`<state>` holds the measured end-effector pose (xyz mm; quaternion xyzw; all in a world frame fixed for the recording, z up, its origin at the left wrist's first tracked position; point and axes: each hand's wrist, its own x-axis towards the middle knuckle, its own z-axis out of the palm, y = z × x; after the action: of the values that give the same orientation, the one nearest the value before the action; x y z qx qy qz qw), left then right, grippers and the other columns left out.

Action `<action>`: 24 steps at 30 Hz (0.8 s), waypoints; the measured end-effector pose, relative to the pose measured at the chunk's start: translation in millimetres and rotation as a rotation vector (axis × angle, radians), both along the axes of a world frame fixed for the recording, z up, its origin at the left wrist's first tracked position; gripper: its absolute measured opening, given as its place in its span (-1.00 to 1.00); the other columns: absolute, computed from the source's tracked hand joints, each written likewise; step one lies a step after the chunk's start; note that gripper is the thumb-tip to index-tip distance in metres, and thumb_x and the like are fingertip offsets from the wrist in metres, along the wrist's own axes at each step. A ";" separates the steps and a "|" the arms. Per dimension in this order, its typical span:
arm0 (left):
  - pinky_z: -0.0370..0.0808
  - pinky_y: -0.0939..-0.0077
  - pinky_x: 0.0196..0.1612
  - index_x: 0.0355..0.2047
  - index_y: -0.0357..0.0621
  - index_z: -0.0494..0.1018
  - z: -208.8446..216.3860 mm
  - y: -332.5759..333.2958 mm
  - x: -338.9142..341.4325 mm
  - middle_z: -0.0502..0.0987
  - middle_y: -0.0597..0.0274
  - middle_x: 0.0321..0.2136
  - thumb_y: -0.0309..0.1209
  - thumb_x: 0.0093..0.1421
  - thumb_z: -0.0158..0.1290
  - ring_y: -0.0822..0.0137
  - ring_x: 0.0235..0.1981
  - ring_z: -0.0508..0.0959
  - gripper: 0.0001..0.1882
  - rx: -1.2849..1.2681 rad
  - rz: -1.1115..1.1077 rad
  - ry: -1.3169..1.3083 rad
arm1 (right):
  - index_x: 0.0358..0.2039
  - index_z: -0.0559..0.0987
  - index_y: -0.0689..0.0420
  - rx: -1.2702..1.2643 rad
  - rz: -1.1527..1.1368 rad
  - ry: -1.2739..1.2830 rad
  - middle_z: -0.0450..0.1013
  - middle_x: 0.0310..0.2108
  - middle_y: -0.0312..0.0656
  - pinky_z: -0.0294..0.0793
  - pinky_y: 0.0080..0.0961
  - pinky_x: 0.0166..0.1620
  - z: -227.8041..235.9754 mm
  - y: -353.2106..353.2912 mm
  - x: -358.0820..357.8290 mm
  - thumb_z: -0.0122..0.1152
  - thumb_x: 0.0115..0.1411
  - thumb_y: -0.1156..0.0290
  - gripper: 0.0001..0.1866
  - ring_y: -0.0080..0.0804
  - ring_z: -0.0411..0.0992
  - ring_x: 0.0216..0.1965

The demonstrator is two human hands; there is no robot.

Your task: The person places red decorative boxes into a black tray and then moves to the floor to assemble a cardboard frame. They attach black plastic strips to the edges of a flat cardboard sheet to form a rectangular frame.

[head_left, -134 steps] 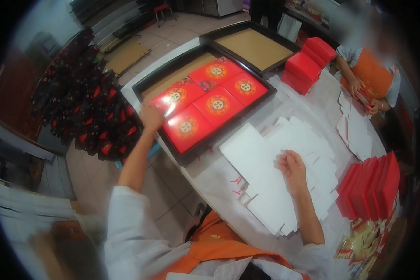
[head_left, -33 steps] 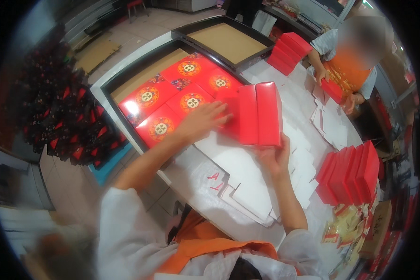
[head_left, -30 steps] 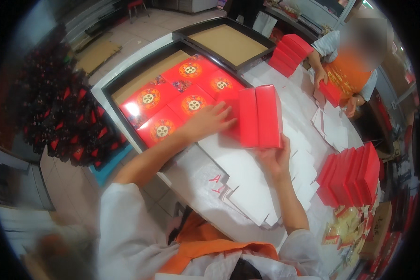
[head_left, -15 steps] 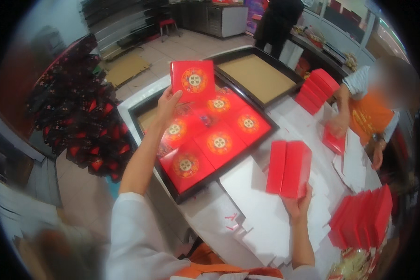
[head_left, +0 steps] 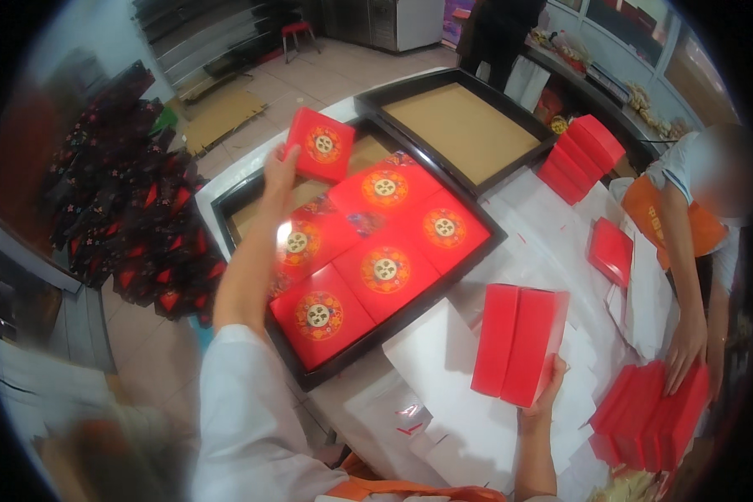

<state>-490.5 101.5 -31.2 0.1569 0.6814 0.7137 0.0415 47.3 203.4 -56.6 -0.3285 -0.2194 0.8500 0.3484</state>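
Left hand [head_left: 279, 169]: pinching one red medallion box [head_left: 325, 144] by its near left corner, above the black tray [head_left: 406, 306]
Right hand [head_left: 541, 405]: gripping two plain red boxes [head_left: 499, 343] side by side, over white sheets [head_left: 477, 435]
Tray contents: five flat-lying medallion boxes [head_left: 385, 269]

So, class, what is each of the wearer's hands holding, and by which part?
Left hand: a patterned red box, held by its lower-left edge. Right hand: two red boxes side by side, held at their lower-right end.
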 end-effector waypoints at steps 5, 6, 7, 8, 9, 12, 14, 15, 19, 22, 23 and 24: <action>0.44 0.48 -0.20 0.05 -0.30 0.15 75.7 -13.6 -47.6 0.40 -0.04 -0.16 -0.21 -0.02 0.17 0.26 -0.23 0.46 -0.29 -0.065 0.042 0.307 | -0.01 0.24 0.11 0.335 0.066 -0.076 0.27 -0.05 -0.29 0.23 -0.54 0.03 -35.5 4.4 20.0 -0.20 0.18 0.18 -0.59 -0.51 0.23 -0.04; 0.42 0.45 -0.15 0.08 -0.28 0.12 92.6 -10.1 -44.1 0.37 -0.08 -0.12 -0.20 -0.02 0.17 0.23 -0.17 0.44 -0.26 -0.132 -0.112 0.263 | 0.00 0.23 0.11 0.380 0.072 -0.053 0.26 -0.05 -0.29 0.22 -0.54 0.03 -38.2 5.4 21.9 -0.20 0.18 0.18 -0.59 -0.51 0.23 -0.04; 0.39 0.42 -0.11 0.11 -0.26 0.08 107.7 -11.0 -41.1 0.34 -0.13 -0.09 -0.19 -0.03 0.17 0.21 -0.11 0.41 -0.23 -0.202 -0.255 0.220 | 0.00 0.22 0.11 0.312 0.086 -0.024 0.25 -0.04 -0.28 0.21 -0.53 0.04 -36.2 6.2 20.2 -0.19 0.18 0.19 -0.58 -0.51 0.22 -0.03; 0.37 0.39 -0.07 0.14 -0.25 0.04 115.0 -9.4 -38.9 0.31 -0.17 -0.05 -0.18 -0.03 0.17 0.18 -0.05 0.38 -0.19 -0.271 -0.398 0.174 | 0.01 0.20 0.10 0.244 0.099 0.003 0.24 -0.03 -0.28 0.20 -0.53 0.05 -31.1 6.7 18.8 -0.18 0.18 0.19 -0.58 -0.51 0.21 -0.02; 0.33 0.38 -0.03 0.15 -0.25 0.01 109.4 -1.1 -38.3 0.27 -0.18 -0.02 -0.17 -0.02 0.17 0.17 -0.01 0.34 -0.17 -0.354 -0.352 0.272 | 0.02 0.18 0.10 0.177 0.112 0.030 0.22 -0.01 -0.28 0.19 -0.53 0.05 -27.9 6.8 17.0 -0.17 0.18 0.20 -0.57 -0.51 0.20 -0.01; 0.19 0.35 0.09 0.18 -0.25 -0.06 71.1 8.0 -35.8 0.17 -0.19 0.06 -0.13 -0.01 0.15 0.14 0.11 0.20 -0.12 -0.551 -0.207 0.536 | 0.03 0.16 0.11 0.379 0.118 -0.189 0.21 0.00 -0.25 0.19 -0.53 0.05 -24.4 -1.3 10.3 -0.17 0.17 0.17 -0.54 -0.49 0.20 0.00; 0.13 0.35 0.13 0.16 -0.28 -0.02 44.4 3.0 -29.0 0.13 -0.20 0.09 -0.08 -0.01 0.13 0.06 0.14 0.15 -0.13 -0.552 -0.123 0.625 | 0.04 0.14 0.11 0.335 0.042 -0.202 0.20 0.01 -0.24 0.19 -0.51 0.05 -38.9 2.3 16.1 -0.14 0.16 0.20 -0.53 -0.47 0.19 0.00; 0.10 0.29 0.14 0.15 -0.27 0.01 33.5 -0.1 -19.1 0.10 -0.18 0.11 -0.03 -0.03 0.12 0.03 0.15 0.13 -0.13 -0.636 -0.099 0.626 | 0.05 0.12 0.10 0.265 0.032 -0.159 0.20 0.01 -0.23 0.19 -0.50 0.05 -37.9 3.5 15.7 -0.12 0.16 0.22 -0.53 -0.47 0.20 0.00; 0.00 -0.01 0.15 0.12 -0.19 0.12 25.7 -21.0 78.3 0.00 -0.14 0.17 0.16 -0.11 0.07 -0.07 0.19 0.01 -0.09 -0.995 -0.050 0.731 | 0.05 0.11 0.10 0.079 0.027 -0.022 0.21 0.00 -0.21 0.20 -0.46 0.05 -18.7 4.0 15.1 -0.03 0.12 0.30 -0.51 -0.44 0.22 -0.01; -0.04 -0.17 0.11 0.12 -0.08 0.13 21.2 -40.2 139.8 -0.06 -0.12 0.18 0.21 -0.18 0.09 -0.12 0.19 -0.04 -0.06 -1.142 -0.059 0.779 | -0.03 0.24 0.13 0.213 -0.012 -0.178 0.29 -0.09 -0.21 0.28 -0.44 -0.02 -24.1 -0.6 12.1 0.01 0.07 0.22 -0.53 -0.40 0.29 -0.09; -0.05 -0.21 0.10 0.13 -0.04 0.13 18.5 -44.5 149.2 -0.07 -0.12 0.19 0.21 -0.20 0.11 -0.13 0.19 -0.04 -0.05 -1.173 -0.063 0.776 | -0.08 0.30 0.15 0.094 -0.042 -0.153 0.34 -0.15 -0.19 0.36 -0.44 -0.08 -3.2 -5.2 -3.8 0.02 0.04 0.14 -0.51 -0.38 0.33 -0.14; -0.06 -0.23 0.10 0.13 0.01 0.13 11.3 -44.8 153.2 -0.11 -0.10 0.20 0.22 -0.22 0.12 -0.15 0.20 -0.07 -0.05 -1.180 -0.065 0.715 | -0.13 0.36 0.18 -0.026 -0.074 -0.131 0.39 -0.21 -0.18 0.43 -0.44 -0.15 7.4 -8.9 -11.9 0.03 0.00 0.06 -0.49 -0.35 0.38 -0.20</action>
<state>-337.3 56.8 -19.9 0.3540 0.9227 0.1262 -0.0862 35.5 194.4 -49.3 -0.3956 -0.2185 0.8162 0.3600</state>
